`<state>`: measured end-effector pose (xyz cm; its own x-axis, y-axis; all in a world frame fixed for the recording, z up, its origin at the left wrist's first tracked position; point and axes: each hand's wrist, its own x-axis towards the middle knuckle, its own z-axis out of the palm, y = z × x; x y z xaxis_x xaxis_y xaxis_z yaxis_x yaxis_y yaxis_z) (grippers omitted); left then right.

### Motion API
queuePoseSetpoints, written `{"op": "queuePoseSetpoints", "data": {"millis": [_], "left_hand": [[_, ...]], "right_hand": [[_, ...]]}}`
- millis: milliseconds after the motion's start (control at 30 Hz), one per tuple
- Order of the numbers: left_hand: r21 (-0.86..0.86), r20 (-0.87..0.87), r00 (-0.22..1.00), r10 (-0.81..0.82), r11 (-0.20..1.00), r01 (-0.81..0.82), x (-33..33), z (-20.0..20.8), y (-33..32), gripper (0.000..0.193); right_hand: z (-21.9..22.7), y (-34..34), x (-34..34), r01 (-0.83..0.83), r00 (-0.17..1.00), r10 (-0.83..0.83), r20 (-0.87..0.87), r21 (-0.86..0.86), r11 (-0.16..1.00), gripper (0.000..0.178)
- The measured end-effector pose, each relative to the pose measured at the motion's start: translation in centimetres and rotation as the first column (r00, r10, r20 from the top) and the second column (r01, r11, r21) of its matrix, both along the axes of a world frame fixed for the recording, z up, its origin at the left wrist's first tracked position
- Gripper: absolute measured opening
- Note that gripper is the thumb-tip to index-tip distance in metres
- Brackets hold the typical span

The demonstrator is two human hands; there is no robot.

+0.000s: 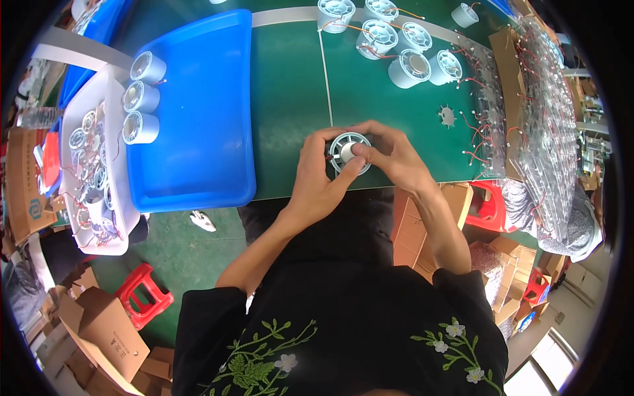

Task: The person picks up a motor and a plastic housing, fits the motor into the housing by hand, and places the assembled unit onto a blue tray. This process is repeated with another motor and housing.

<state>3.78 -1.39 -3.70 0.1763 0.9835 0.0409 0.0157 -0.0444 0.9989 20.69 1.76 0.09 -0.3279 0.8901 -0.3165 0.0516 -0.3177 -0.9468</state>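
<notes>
A round white plastic housing (pixel 343 140) with a spoked open face is held between my two hands at the near edge of the green table. My left hand (pixel 313 178) wraps its left side, thumb at the lower rim. From the right, my right hand (pixel 399 158) curls round the housing, its thumb pressing on a pale round disc (pixel 347 154) at the centre. A short dark red wire shows at the left rim. What the other fingertips do under the housing is hidden.
A blue tray (pixel 191 152) at left carries three white housings (pixel 140 127). Left of it stands a white bin (pixel 122 228) of parts. Several similar housings (pixel 409 68) stand at the back right, near a star-shaped plate (pixel 447 117) and a clear plastic sheet (pixel 545 125) with wired pieces.
</notes>
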Motion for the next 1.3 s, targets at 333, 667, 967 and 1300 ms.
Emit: {"op": "queuePoseSetpoints", "data": {"millis": [333, 667, 967, 1300], "left_hand": [[0.129, -0.175, 0.984, -0.025, 0.991, 0.049, -0.5, 1.2, 0.4, 0.049], [0.505, -0.603, 0.469, 0.645, 0.764, -0.401, -13.5, 8.2, 0.1, 0.060], [0.630, -0.767, -0.005, 0.641, 0.753, -0.187, -20.7, 5.3, 0.2, 0.060], [0.661, -0.747, -0.013, 0.665, 0.740, -0.123, -22.2, 2.7, 3.1, 0.062]], "right_hand": [[-0.7, -0.5, -0.1, -0.030, 0.998, 0.033, -0.044, 0.079, 0.996, 0.026], [-3.1, -1.1, -0.4, 0.152, 0.979, -0.121, -0.163, 0.198, 0.968, 0.032], [-4.2, -0.9, 0.2, 0.151, 0.958, -0.095, -0.269, 0.195, 0.969, 0.022], [-4.3, -1.8, -0.2, 0.201, 0.957, -0.130, -0.258, 0.268, 0.942, 0.019]]}}
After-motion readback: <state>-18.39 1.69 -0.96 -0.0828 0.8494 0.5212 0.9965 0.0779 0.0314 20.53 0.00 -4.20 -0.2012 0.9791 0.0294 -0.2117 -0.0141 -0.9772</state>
